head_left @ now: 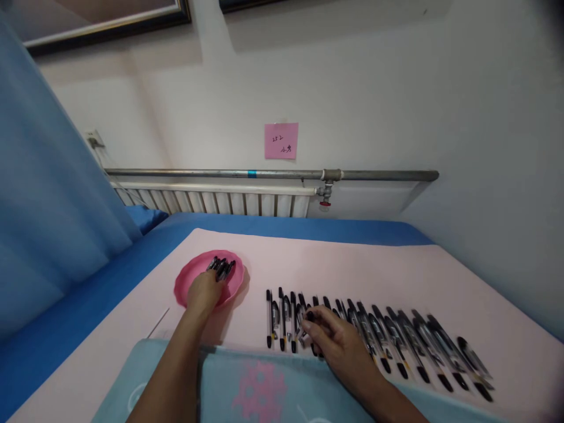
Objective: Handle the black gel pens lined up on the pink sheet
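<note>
At the left, my left hand reaches over the rim of a pink scalloped plate. Its fingertips are at a small bundle of black and clear pens lying in the plate; the fingers are mostly hidden behind the back of the hand, so their grip does not show. My right hand is curled over a long row of pen parts, thumb and index finger pinched on a small black-tipped pen part. Clear barrels with black ends, dark caps and small tips make up the row, slanting down to the right.
A pale pink sheet covers a blue surface. A thin white stick lies left of my left forearm. Teal cloth lies along the near edge. Behind stand a radiator, a metal pipe and a blue curtain.
</note>
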A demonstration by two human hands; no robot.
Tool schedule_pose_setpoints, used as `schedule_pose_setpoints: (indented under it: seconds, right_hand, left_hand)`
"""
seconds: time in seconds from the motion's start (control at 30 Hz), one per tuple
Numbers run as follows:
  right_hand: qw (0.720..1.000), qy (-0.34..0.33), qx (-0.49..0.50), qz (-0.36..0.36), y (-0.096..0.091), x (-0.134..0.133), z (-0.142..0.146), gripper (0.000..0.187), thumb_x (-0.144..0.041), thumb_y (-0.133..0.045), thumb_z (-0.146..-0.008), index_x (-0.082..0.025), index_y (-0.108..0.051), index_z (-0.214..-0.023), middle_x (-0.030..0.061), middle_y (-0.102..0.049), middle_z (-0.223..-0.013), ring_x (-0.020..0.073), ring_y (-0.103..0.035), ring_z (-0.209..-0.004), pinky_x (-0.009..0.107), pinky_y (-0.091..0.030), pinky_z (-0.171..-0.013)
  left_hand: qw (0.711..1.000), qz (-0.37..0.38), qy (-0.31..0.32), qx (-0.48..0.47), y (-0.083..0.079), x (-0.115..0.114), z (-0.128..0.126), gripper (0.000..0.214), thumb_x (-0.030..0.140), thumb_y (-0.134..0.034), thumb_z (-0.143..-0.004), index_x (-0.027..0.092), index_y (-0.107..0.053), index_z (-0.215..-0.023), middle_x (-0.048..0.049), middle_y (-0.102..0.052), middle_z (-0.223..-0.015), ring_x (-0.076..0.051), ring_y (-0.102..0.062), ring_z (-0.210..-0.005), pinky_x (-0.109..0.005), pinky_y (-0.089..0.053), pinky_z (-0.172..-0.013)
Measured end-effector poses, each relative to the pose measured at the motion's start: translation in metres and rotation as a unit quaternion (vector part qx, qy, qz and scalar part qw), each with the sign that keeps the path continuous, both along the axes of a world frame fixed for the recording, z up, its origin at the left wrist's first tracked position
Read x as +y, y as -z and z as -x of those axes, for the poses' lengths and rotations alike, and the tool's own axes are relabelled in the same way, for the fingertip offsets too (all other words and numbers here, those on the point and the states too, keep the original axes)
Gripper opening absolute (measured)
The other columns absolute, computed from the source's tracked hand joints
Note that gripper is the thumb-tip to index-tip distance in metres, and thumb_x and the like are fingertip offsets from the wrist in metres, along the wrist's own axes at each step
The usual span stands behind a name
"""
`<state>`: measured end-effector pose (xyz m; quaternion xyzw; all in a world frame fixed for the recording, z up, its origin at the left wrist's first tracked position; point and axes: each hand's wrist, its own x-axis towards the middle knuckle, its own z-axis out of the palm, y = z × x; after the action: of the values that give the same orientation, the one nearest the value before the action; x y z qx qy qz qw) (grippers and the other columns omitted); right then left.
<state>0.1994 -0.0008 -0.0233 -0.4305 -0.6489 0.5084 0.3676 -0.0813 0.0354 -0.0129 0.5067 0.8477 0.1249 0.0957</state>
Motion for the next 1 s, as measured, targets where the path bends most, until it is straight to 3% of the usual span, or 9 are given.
schedule_pose_setpoints:
  seconds: [0.1, 0.17, 0.2, 0.3, 0.37, 0.5, 0.7, 0.87, 1.0]
  right_hand:
    - [0.999, 0.019, 0.018, 0.022, -0.002, 0.002, -0.001, 0.026, -0.043, -0.052, -0.078, -0.017, -0.052, -0.077, -0.0024, -0.048, -0.056, 0.0096, -0.043, -0.044, 0.019, -0.033, -0.041]
    - [0.996, 0.046, 0.051, 0.051, -0.003, 0.005, -0.004, 0.029, -0.046, -0.051, -0.078, -0.017, -0.05, -0.077, -0.0035, -0.045, -0.051, 0.0086, -0.039, -0.039, 0.018, -0.029, -0.037]
    - [0.993, 0.064, 0.076, 0.064, -0.003, 0.007, -0.006, 0.03, -0.047, -0.051, -0.079, -0.017, -0.049, -0.077, -0.004, -0.044, -0.05, 0.0082, -0.037, -0.038, 0.018, -0.027, -0.035]
    - [0.974, 0.112, 0.18, 0.08, -0.002, 0.016, -0.013, 0.032, -0.049, -0.053, -0.078, -0.017, -0.046, -0.077, -0.0039, -0.045, -0.051, 0.0081, -0.038, -0.038, 0.016, -0.025, -0.033]
    - [0.958, 0.146, 0.239, 0.065, -0.002, 0.021, -0.017, 0.032, -0.047, -0.056, -0.077, -0.018, -0.044, -0.077, -0.0039, -0.045, -0.052, 0.0083, -0.039, -0.041, 0.016, -0.028, -0.034]
    - [0.958, 0.157, 0.232, 0.065, -0.002, 0.023, -0.02, 0.031, -0.046, -0.055, -0.077, -0.017, -0.045, -0.078, -0.0035, -0.046, -0.052, 0.008, -0.04, -0.04, 0.016, -0.029, -0.035]
    - [0.981, 0.106, 0.149, 0.073, -0.001, 0.017, -0.017, 0.03, -0.046, -0.052, -0.078, -0.016, -0.049, -0.079, -0.0039, -0.046, -0.049, 0.0074, -0.039, -0.038, 0.015, -0.029, -0.035]
    - [0.982, 0.093, 0.135, 0.099, 0.002, 0.015, -0.013, 0.03, -0.045, -0.052, -0.077, -0.016, -0.049, -0.076, -0.0042, -0.045, -0.048, 0.0068, -0.038, -0.037, 0.015, -0.028, -0.034]
    - [0.98, 0.077, 0.12, 0.139, 0.004, 0.014, -0.01, 0.031, -0.045, -0.055, -0.075, -0.016, -0.047, -0.073, -0.004, -0.047, -0.05, 0.0066, -0.037, -0.035, 0.014, -0.023, -0.031]
  left_hand:
    - [0.997, -0.055, 0.026, -0.04, -0.01, -0.008, -0.008, 0.025, 0.035, -0.042, -0.078, 0.017, -0.059, -0.084, -0.0081, -0.063, -0.078, -0.023, -0.057, -0.072, -0.027, -0.035, -0.056]
    - [0.976, -0.109, 0.108, -0.152, -0.013, -0.015, -0.023, 0.026, 0.04, -0.043, -0.078, 0.018, -0.057, -0.081, -0.0044, -0.06, -0.074, -0.019, -0.056, -0.07, -0.025, -0.037, -0.058]
    - [0.953, -0.112, 0.167, -0.227, -0.013, -0.019, -0.032, 0.026, 0.041, -0.043, -0.078, 0.017, -0.056, -0.08, -0.0031, -0.059, -0.072, -0.017, -0.055, -0.067, -0.025, -0.038, -0.059]
    - [0.873, -0.016, 0.307, -0.378, -0.013, -0.028, -0.062, 0.026, 0.041, -0.045, -0.078, 0.016, -0.054, -0.081, -0.0005, -0.054, -0.066, -0.014, -0.052, -0.061, -0.023, -0.039, -0.057]
    - [0.852, 0.041, 0.345, -0.391, -0.013, -0.033, -0.078, 0.026, 0.041, -0.046, -0.078, 0.017, -0.054, -0.082, 0.0003, -0.052, -0.066, -0.014, -0.05, -0.061, -0.022, -0.039, -0.057]
    - [0.847, 0.067, 0.37, -0.377, -0.015, -0.037, -0.094, 0.024, 0.039, -0.045, -0.079, 0.017, -0.055, -0.078, 0.0014, -0.048, -0.064, -0.012, -0.045, -0.059, -0.021, -0.036, -0.056]
    - [0.854, 0.05, 0.389, -0.341, -0.012, -0.038, -0.096, 0.022, 0.034, -0.044, -0.079, 0.018, -0.057, -0.082, 0.0014, -0.051, -0.067, -0.012, -0.045, -0.062, -0.02, -0.033, -0.056]
    - [0.845, 0.049, 0.355, -0.396, -0.004, -0.036, -0.101, 0.022, 0.036, -0.046, -0.078, 0.016, -0.056, -0.079, 0.0012, -0.053, -0.063, -0.012, -0.047, -0.056, -0.02, -0.035, -0.053]
    - [0.823, 0.031, 0.339, -0.454, 0.003, -0.035, -0.105, 0.032, 0.034, -0.051, -0.076, 0.015, -0.056, -0.101, 0.0009, -0.056, -0.065, -0.012, -0.051, -0.053, -0.021, -0.038, -0.049]
